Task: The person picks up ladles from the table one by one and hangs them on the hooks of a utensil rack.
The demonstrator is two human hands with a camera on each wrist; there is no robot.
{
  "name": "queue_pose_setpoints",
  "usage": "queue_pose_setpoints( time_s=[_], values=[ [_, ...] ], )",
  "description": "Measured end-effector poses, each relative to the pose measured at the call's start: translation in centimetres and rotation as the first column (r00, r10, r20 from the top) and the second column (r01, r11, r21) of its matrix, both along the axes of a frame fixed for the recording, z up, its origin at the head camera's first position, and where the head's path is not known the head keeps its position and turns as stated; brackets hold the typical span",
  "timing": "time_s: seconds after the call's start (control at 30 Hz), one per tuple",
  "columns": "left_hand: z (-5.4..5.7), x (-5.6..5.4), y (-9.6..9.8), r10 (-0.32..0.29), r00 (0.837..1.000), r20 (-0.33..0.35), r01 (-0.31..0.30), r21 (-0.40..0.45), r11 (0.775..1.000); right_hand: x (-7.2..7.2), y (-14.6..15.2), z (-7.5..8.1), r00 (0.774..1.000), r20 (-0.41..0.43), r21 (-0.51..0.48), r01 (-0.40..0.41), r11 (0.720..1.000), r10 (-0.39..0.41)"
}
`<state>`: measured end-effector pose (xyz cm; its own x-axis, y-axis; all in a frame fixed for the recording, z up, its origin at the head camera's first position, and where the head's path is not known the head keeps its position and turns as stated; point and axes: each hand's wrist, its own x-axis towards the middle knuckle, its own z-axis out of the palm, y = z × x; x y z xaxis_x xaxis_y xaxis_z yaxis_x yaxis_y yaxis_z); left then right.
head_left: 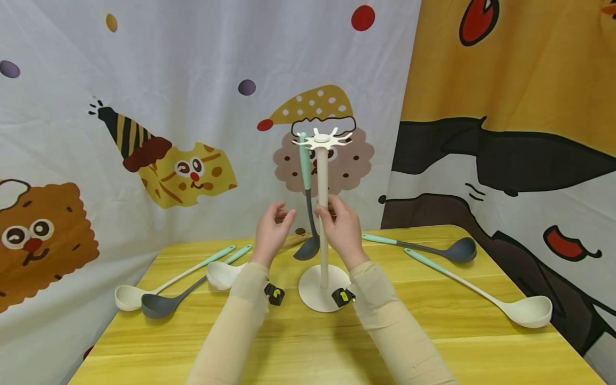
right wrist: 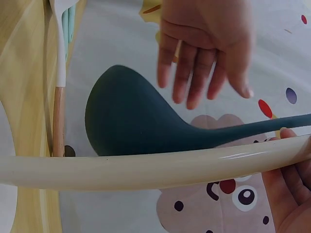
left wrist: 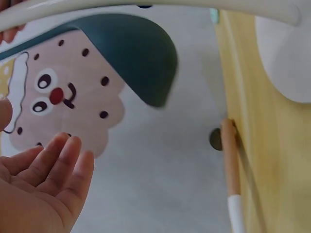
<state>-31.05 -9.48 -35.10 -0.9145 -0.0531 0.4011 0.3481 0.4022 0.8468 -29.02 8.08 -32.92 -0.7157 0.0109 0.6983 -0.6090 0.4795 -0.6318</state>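
Note:
My right hand (head_left: 340,230) grips the upright post (head_left: 323,176) of a white utensil stand, thumb at the front of the post. From a hook on the left of the stand's top hangs a dark grey ladle (head_left: 308,249) with a mint handle (head_left: 305,163), bowl down and above the table. In the right wrist view the ladle's bowl (right wrist: 133,116) shows behind the cream post (right wrist: 146,173). Just left of the ladle, my left hand (head_left: 271,232) is held up with fingers relaxed and apart from it. Its fingers (left wrist: 68,170) hold nothing in the left wrist view.
On the table's left lie a white ladle (head_left: 129,298), a dark grey ladle (head_left: 159,306) and a white ladle (head_left: 222,275) with a wooden handle (head_left: 294,240). To the right lie another dark grey ladle (head_left: 461,250) and white ladle (head_left: 529,312). A patterned curtain (head_left: 202,107) hangs behind.

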Motion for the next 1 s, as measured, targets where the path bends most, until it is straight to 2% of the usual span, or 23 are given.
queue_pose_setpoints(
  time_s=[0.27, 0.57, 1.0],
  values=[
    [-1.4, -0.5, -0.7, 0.038, 0.998, 0.043, -0.034, -0.079, 0.996, -0.1, 0.1, -0.1, 1.000, -0.002, 0.006, 0.003, 1.000, -0.003],
    [-2.8, -1.4, -1.8, 0.065, 0.995, 0.078, -0.054, -0.132, 0.990, 0.0, 0.0, 0.0, 1.000, 0.013, -0.006, 0.005, 1.000, -0.005],
    [-4.9, -2.2, -3.4, 0.111, 0.992, 0.057, -0.087, -0.313, 0.946, 0.0, 0.0, -0.1, 1.000, 0.018, -0.009, 0.002, 1.000, -0.002]
  ],
)
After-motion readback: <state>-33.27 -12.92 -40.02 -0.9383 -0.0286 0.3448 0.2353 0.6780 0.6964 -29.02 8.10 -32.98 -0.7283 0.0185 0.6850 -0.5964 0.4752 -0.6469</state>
